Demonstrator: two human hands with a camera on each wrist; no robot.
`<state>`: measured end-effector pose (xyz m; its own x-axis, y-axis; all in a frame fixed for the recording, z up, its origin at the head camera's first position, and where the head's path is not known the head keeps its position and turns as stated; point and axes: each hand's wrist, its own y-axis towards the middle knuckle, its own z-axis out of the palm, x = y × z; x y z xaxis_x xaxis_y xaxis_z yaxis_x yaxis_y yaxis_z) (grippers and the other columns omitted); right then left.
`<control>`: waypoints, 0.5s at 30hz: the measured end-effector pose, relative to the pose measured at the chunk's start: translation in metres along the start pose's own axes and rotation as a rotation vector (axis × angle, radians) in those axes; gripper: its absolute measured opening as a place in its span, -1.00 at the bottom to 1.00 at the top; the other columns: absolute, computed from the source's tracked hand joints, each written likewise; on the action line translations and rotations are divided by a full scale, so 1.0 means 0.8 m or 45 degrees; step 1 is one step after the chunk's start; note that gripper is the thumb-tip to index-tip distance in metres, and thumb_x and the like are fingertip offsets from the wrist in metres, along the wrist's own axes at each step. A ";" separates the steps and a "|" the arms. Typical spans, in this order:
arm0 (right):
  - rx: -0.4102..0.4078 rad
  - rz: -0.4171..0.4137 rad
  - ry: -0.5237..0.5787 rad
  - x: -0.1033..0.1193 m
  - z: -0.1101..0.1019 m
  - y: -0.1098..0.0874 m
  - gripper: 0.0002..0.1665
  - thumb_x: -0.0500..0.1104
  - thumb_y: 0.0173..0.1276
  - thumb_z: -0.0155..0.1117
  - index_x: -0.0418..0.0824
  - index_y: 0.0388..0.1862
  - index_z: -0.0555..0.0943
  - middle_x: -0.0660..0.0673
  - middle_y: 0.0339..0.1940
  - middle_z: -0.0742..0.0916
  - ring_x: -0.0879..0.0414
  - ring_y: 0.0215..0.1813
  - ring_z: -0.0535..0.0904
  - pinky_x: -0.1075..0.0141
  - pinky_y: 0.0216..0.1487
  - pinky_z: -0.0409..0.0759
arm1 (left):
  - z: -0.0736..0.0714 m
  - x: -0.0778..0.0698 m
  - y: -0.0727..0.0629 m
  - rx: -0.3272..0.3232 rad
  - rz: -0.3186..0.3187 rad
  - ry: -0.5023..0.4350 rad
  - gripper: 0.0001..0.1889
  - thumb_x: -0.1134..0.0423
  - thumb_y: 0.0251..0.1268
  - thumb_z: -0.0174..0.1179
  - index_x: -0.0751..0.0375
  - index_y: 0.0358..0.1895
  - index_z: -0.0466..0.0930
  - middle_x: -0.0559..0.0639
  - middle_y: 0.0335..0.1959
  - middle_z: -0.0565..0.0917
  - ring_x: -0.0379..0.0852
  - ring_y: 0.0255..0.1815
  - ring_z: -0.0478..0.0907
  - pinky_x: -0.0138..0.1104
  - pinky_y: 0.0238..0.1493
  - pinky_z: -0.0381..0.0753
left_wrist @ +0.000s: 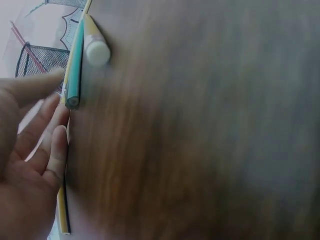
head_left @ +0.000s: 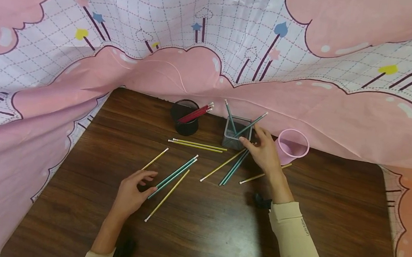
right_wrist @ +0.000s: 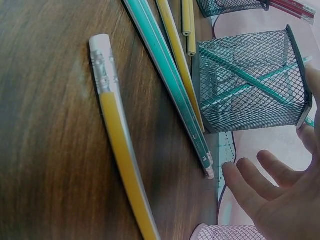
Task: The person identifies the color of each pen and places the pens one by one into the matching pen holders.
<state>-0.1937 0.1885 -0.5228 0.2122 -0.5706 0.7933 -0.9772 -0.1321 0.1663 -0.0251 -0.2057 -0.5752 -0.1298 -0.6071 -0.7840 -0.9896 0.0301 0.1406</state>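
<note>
My right hand [head_left: 265,151] is at the rim of a square black mesh pencil cup [right_wrist: 250,85], thumb and index finger right at its edge, other fingers spread. Two green pencils [head_left: 253,124] lean crosswise inside that cup. My left hand [head_left: 131,192] hovers low at the left, fingers loosely bent, with its thumb tip by the lower ends of two parallel green pencils [head_left: 176,173] on the table. A yellow pencil [head_left: 155,159] runs partly hidden behind the left fingers. Another yellow pencil [head_left: 168,196] lies to the right of the green pair.
A round black mesh cup [head_left: 186,129] holding red pencils [head_left: 198,114] stands at the back left. The pink cup [head_left: 280,153] is right of my right hand. Between the hands lie two yellow pencils [head_left: 198,145], a green pair [head_left: 233,171] and more yellow ones. Patterned cloth [head_left: 197,69] hangs behind.
</note>
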 end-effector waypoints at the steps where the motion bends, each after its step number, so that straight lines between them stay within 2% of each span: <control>1: 0.001 0.001 0.002 0.000 0.000 0.000 -0.13 -0.03 0.32 0.43 -0.04 0.55 0.28 -0.35 0.27 0.53 -0.24 0.05 0.60 -0.03 0.03 0.58 | 0.001 0.000 0.000 0.006 -0.002 0.018 -0.49 0.40 0.00 0.53 0.04 0.09 0.67 -0.11 -0.05 0.69 -0.16 -0.07 0.61 -0.21 -0.11 0.63; 7: 0.002 -0.003 0.009 -0.001 0.001 -0.001 -0.14 -0.04 0.32 0.43 -0.06 0.54 0.28 -0.38 0.25 0.53 -0.26 0.05 0.60 -0.06 0.03 0.58 | 0.005 0.000 0.003 -0.010 0.063 0.085 -0.54 0.45 -0.03 0.53 0.10 0.01 0.71 -0.09 -0.11 0.71 -0.15 -0.14 0.61 -0.18 -0.19 0.64; 15: -0.005 -0.013 0.024 0.000 0.002 0.000 -0.14 -0.05 0.33 0.43 -0.06 0.54 0.29 -0.38 0.26 0.51 -0.27 0.06 0.59 -0.06 0.02 0.57 | 0.011 0.003 0.011 -0.035 0.135 0.210 -0.76 0.39 0.00 0.53 0.09 -0.24 0.74 -0.15 -0.35 0.62 -0.24 -0.33 0.56 -0.33 -0.37 0.61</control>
<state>-0.1935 0.1873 -0.5239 0.2219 -0.5540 0.8024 -0.9750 -0.1348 0.1766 -0.0345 -0.1997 -0.5813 -0.2192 -0.7236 -0.6545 -0.9685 0.0803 0.2355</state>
